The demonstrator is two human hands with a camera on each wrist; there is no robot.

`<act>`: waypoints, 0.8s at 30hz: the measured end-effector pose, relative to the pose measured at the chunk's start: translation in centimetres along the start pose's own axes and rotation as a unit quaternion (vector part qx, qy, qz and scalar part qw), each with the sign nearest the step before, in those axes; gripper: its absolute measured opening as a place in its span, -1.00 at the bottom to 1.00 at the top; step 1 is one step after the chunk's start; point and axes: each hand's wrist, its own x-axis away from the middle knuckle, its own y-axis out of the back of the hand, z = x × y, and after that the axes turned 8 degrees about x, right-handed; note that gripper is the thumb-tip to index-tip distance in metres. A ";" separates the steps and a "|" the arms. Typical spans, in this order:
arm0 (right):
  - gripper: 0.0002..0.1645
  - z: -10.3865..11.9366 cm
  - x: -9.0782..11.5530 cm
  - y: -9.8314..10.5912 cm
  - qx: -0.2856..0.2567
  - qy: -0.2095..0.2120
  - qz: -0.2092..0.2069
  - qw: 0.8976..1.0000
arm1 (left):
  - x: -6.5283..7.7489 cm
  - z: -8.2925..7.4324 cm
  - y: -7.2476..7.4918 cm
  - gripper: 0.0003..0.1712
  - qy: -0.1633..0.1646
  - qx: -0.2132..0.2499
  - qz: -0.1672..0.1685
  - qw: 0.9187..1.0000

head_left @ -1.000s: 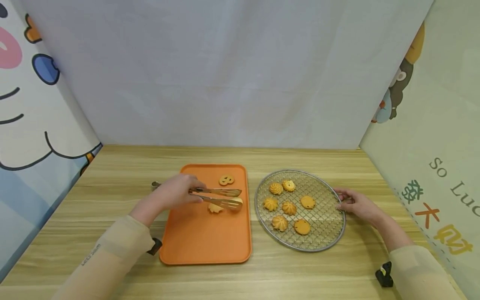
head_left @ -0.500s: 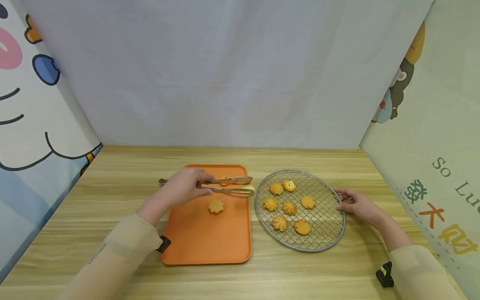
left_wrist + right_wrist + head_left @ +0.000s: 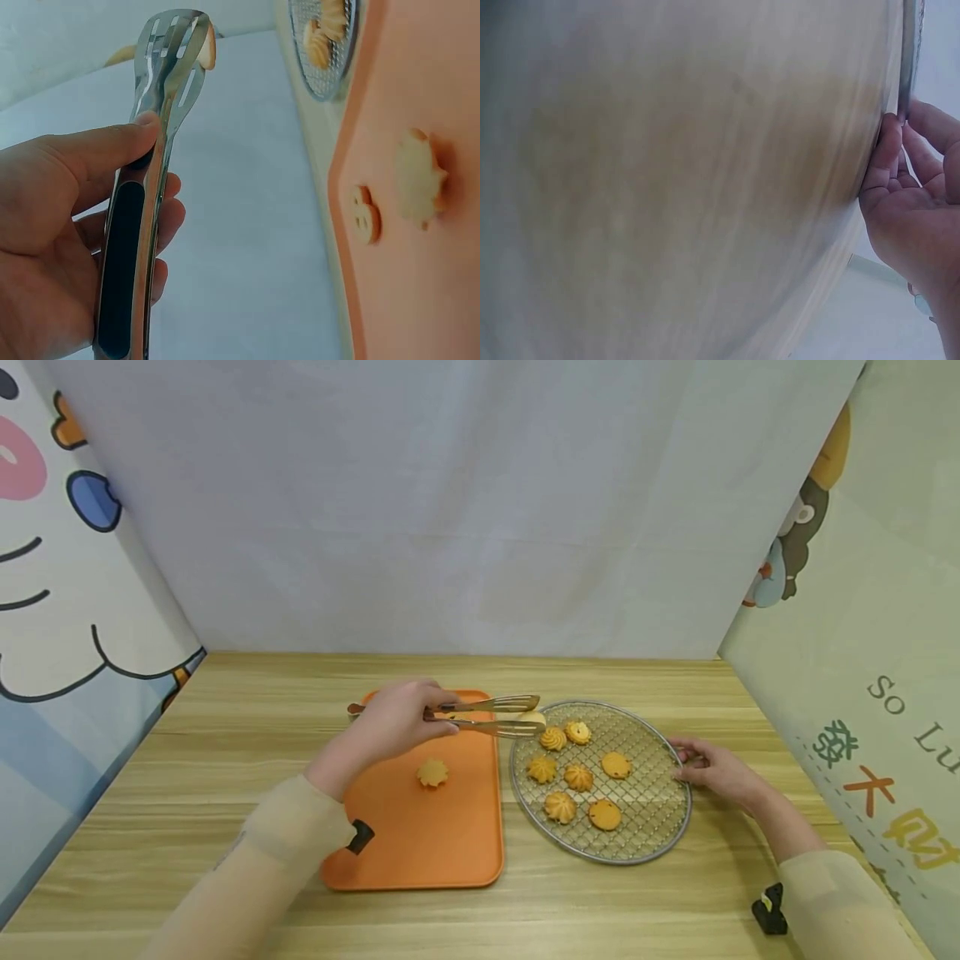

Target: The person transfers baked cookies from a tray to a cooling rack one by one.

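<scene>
My left hand [image 3: 397, 718] grips a pair of metal serving tongs [image 3: 491, 727], whose slotted ends pinch a pale cookie [image 3: 208, 51]. The tong ends overlap the left rim of a round wire cooling rack [image 3: 652, 810] in the head view. On that rack lie several golden cookies, among them a swirled cookie [image 3: 577, 777] and a flat round cookie [image 3: 604, 814]. Thumb and fingers of my right hand [image 3: 716, 772] pinch the rack's right rim. Below my left arm, an orange tray [image 3: 427, 856] bears a flower-shaped cookie [image 3: 432, 773] and a pretzel-shaped cookie [image 3: 365, 216].
Tray and rack stand side by side on a wood-grain table [image 3: 585, 914] with a narrow gap between them. A pale curtain [image 3: 465, 527] closes off the back. Printed panels rise at the left and right, such as the lettered right panel [image 3: 885, 693].
The tongs have lifted the cookie from the tray and moved right and away from me, up to the rack's left rim. My right hand has stayed on the rim.
</scene>
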 end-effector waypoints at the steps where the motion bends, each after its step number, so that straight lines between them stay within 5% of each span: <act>1: -0.23 0.0 0.0 0.0 0.001 0.000 0.000 1.000 | -0.2 -0.2 -0.1 -0.58 -0.001 -0.005 -0.001 1.000; 12: -0.23 -0.2 -0.2 -0.1 0.002 0.002 0.002 1.000 | -2.4 -2.0 -1.0 -0.57 -0.049 -0.037 -0.018 0.998; 24: -0.22 -0.1 -0.4 -0.2 -0.001 0.001 0.003 1.000 | -4.8 -4.3 -3.4 -0.55 -0.063 -0.030 -0.009 0.998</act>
